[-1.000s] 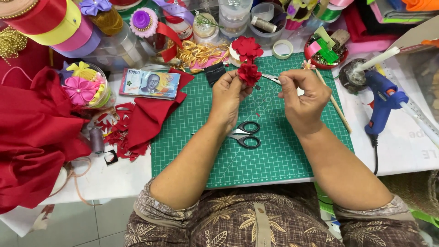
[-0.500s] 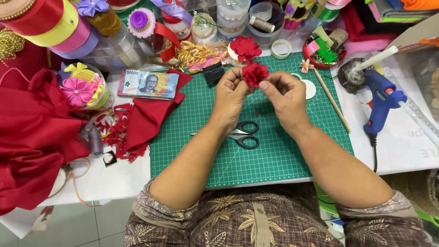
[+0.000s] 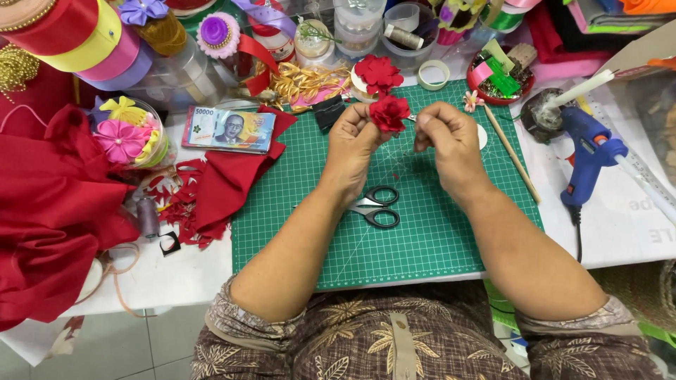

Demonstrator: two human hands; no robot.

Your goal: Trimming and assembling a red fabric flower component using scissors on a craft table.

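The right hand (image 3: 447, 134) pulls back from the red fabric flower (image 3: 389, 112), fingers pinched shut, while the left hand (image 3: 354, 144) keeps gripping it.

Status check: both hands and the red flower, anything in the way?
Left hand pinching red fabric flower above green cutting mat. Right hand close beside it, fingertips pinched, contact unclear. Scissors on mat below, apart from the hands.

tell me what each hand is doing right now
Left hand: closed on the red fabric flower.
Right hand: fingers pinched together beside the flower; whether it holds anything cannot be told.
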